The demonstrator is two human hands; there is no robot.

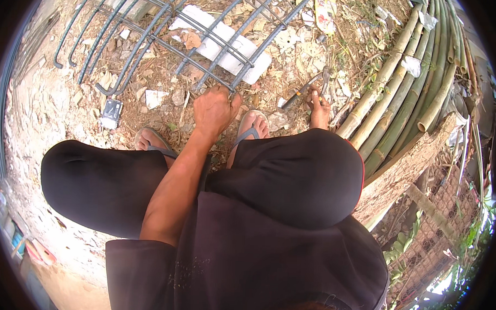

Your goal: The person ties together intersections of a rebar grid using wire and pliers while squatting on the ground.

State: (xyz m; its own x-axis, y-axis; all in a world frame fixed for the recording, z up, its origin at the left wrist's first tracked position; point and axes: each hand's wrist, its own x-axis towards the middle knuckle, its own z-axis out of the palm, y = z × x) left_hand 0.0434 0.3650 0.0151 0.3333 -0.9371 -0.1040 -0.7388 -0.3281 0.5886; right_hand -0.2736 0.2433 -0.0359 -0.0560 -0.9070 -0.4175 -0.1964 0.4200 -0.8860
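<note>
One packet (111, 115), contents unclear, near rebar (210, 34)

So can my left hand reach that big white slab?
Probably, at its right end: the white slab pokes out past the steel bars crossing it, and your left hand is close, though perhaps gripping one.

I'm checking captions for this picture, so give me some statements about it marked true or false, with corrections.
1. The left hand is at the near end of the rebar frame. True.
2. The person wears boots. False: they wear flip-flops.
3. Bamboo poles lie on the person's right. True.
4. Both hands are at the rebar frame. False: the right hand is apart from it, near a black-handled tool.
5. A white slab lies beneath part of the frame. True.
</note>
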